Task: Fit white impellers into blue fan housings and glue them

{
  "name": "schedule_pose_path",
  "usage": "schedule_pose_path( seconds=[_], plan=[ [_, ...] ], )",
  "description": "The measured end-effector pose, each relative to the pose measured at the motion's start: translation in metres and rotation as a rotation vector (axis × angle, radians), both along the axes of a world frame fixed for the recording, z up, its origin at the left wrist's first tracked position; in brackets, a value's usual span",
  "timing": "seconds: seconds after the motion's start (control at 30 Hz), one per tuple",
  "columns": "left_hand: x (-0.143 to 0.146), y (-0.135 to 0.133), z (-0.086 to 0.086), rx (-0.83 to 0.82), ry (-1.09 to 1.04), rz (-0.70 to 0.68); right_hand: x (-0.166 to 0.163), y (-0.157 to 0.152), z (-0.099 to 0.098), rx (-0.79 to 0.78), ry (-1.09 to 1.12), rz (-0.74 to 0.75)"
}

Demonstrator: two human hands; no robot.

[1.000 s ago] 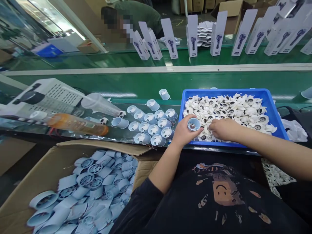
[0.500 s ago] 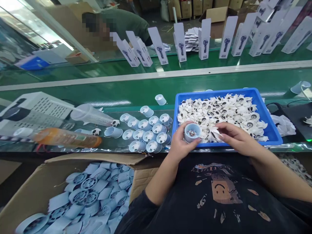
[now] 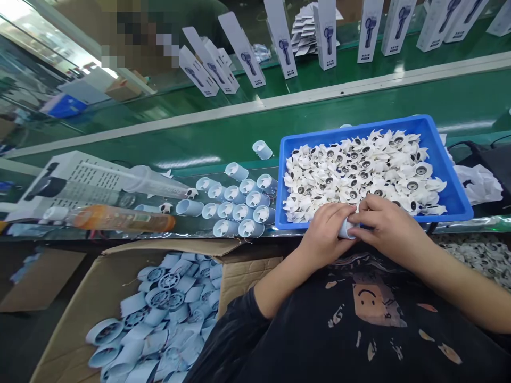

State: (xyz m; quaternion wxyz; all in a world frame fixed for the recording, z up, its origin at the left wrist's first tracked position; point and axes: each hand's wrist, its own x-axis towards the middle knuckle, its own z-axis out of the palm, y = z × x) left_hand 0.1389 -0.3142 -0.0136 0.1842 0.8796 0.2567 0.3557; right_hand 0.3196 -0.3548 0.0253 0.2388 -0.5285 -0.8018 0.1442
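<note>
Close in front of my chest, my left hand [image 3: 324, 235] is wrapped round a light blue fan housing [image 3: 346, 230], a short open cylinder mostly covered by the fingers. My right hand [image 3: 384, 224] is closed against the housing's other side, thumb and fingers bunched at its mouth. The white fan blade wheel seen in it half a second ago is now hidden by the fingers. Just beyond both hands lies a blue tray [image 3: 451, 175] heaped with white fan blade wheels [image 3: 355, 170] with dark round hubs.
Several blue housings with white blades inside [image 3: 241, 213] stand left of the tray. An orange bottle [image 3: 123, 219] and a clear jug [image 3: 159, 182] lie farther left. Below, a carton [image 3: 75, 314] holds loose blue housings [image 3: 159, 314]. White fan boxes [image 3: 283, 50] line the far ledge.
My right hand has brought the white blade wheel to the housing in my left hand, and the two hands now meet. The housing has turned, its mouth no longer facing me. The view has shifted.
</note>
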Motion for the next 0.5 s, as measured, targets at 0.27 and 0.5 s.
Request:
schedule_pose_path(
  seconds=[0.27,0.5],
  plan=[
    [-0.002,-0.003,0.009,0.117,-0.032,0.143,-0.011,0.014,-0.007,0.052,0.132,0.010],
    [-0.041,0.020,0.018,0.096,-0.048,0.255,0.016,-0.011,0.015,-0.120,0.406,0.282]
  ],
)
